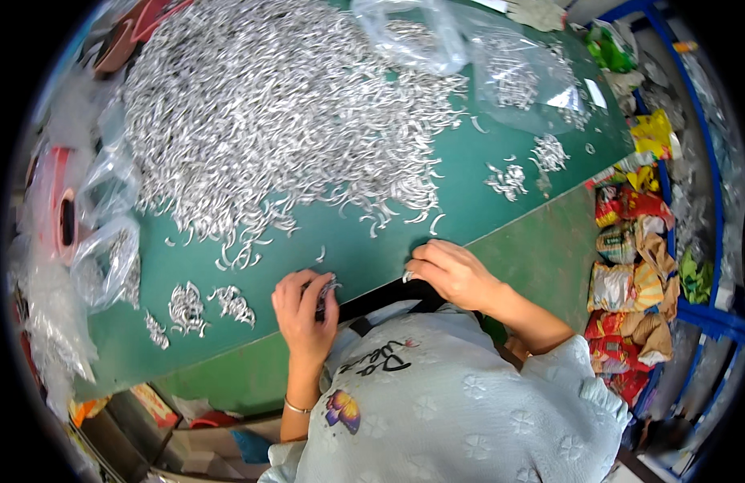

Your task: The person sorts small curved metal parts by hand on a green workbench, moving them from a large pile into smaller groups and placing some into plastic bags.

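Most of the work looks undone: a huge heap of small curved silver metal pieces covers the far green surface, while only a few small sorted clusters lie near the left edge and a few more to the right. The left hand has its fingers curled tight around a small bunch of pieces at the near edge. The right hand rests knuckles-up just beside it, fingers narrow, pinching one piece against the surface.
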The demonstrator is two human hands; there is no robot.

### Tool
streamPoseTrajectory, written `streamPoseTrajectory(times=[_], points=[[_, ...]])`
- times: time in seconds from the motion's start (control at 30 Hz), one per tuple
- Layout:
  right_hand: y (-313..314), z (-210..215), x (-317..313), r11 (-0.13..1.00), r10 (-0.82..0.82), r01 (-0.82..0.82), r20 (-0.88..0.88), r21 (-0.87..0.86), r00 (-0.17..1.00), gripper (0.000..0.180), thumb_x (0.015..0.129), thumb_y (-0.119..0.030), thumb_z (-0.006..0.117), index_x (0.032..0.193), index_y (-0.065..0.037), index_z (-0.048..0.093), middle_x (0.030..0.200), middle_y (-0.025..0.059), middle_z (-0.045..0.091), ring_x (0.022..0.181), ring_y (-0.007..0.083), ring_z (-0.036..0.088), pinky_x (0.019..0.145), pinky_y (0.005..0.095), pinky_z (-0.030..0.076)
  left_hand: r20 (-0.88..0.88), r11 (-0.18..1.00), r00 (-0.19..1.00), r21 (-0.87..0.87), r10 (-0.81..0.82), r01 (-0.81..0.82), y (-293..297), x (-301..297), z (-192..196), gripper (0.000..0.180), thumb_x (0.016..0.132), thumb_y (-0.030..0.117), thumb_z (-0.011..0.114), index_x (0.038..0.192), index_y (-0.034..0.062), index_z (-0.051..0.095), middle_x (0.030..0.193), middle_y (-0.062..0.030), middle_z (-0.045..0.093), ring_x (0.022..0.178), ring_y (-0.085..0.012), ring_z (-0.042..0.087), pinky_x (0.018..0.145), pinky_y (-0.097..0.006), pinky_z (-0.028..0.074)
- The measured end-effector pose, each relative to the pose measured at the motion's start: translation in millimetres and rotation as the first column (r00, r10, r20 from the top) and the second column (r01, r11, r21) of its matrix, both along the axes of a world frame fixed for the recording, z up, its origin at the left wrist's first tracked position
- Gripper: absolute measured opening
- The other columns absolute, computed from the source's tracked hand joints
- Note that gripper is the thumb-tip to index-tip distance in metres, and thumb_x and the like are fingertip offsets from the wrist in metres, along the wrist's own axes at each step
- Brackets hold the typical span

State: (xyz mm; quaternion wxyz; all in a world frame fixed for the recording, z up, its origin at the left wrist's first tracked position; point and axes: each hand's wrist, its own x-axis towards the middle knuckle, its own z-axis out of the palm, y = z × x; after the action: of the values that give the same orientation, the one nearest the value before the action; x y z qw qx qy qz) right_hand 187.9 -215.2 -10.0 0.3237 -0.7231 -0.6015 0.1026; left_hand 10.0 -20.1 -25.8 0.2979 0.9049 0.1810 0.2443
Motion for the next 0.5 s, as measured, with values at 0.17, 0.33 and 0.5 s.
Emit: streamPoseTrajectory(times=[0.17, 0.33, 0.5], points=[[1.4, -1.1, 0.9, 1.0, -0.006, 0.005, -0.017, -0.024, 1.0, 0.02, 0.083, -0.007, 0.06, 0.102, 0.002, 0.058, 0.099, 0.0131, 0.052, 0.092, 0.0301, 0.058, 0.08, 0.0403, 0.049, -0.002, 1.0, 1.0, -0.008, 0.001, -0.001, -1.3, -2.0, -2.9, 0.028, 0.073, -0.002, 0.071, 0.1, 0.0056, 0.068, 0.099, -0.0095, 0.06, 0.096, -0.0305, 0.058, 0.085, -0.041, 0.042], [9.2, 1.3, -1.4, 0.995, -0.02, 0.025, 0.046, -0.093, 0.999, 0.013, 0.082, -0.005, 0.059, 0.093, 0.001, 0.054, 0.093, 0.0131, 0.048, 0.086, 0.0295, 0.056, 0.078, 0.04, 0.048, 0.003, 1.0, 1.0, 0.003, 0.0, 0.0, -0.5, -1.9, -6.2, 0.028, 0.073, -0.002, 0.071, 0.099, 0.0052, 0.068, 0.099, -0.0101, 0.06, 0.096, -0.0312, 0.057, 0.086, -0.042, 0.042], [12.3, 2.2, -1.2, 0.977, 0.016, 0.008, 0.111, -0.211, 0.994, 0.01, 0.082, -0.006, 0.056, 0.09, 0.0, 0.052, 0.092, 0.0134, 0.048, 0.085, 0.0294, 0.055, 0.077, 0.0399, 0.048, 0.012, 1.0, 1.0, 0.016, -0.004, 0.004, 0.5, -2.1, -9.1, 0.028, 0.073, -0.003, 0.07, 0.099, 0.0044, 0.068, 0.099, -0.0106, 0.06, 0.097, -0.0317, 0.057, 0.087, -0.042, 0.042]])
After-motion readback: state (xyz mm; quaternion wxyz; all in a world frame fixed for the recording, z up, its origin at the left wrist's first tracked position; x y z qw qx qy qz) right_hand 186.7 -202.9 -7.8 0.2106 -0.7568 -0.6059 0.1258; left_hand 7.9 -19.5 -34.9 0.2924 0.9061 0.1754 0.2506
